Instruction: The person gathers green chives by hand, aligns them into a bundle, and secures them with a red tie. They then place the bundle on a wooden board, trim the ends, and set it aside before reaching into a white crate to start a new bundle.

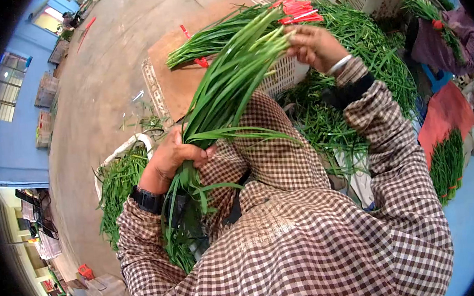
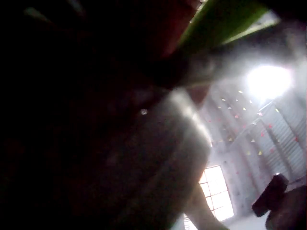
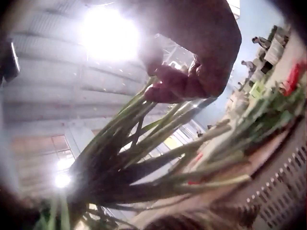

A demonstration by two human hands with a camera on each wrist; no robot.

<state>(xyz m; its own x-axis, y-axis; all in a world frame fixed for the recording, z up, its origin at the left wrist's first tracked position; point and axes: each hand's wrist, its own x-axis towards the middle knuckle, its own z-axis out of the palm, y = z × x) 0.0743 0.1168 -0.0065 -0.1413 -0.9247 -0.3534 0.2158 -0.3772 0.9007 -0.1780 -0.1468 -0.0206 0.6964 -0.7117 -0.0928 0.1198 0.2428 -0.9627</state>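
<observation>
A loose bunch of long, flat-leaved garlic chives [image 1: 237, 81] slants up across my lap. My left hand [image 1: 179, 155] grips it around the leafy lower part, and leaf tips droop below the fist. At the pale stem ends, my right hand [image 1: 315, 46] pinches some stems between thumb and curled fingers. Those stems [image 3: 139, 143] fan out under the fingers in the right wrist view. The left wrist view is mostly dark, with a strip of green leaf [image 2: 220, 24] at the top. Behind the held bunch, more chives [image 1: 211, 37] lie on a brown board [image 1: 171, 89].
Red ties [image 1: 299, 10] lie at the board's far end, above a white perforated crate [image 1: 287, 74]. A big heap of chives [image 1: 373, 42] spreads on the right. A white-rimmed container [image 1: 136, 139] of greens stands left. Tied bunches [image 1: 447, 165] lie far right, near another person's purple sleeve [image 1: 451, 42].
</observation>
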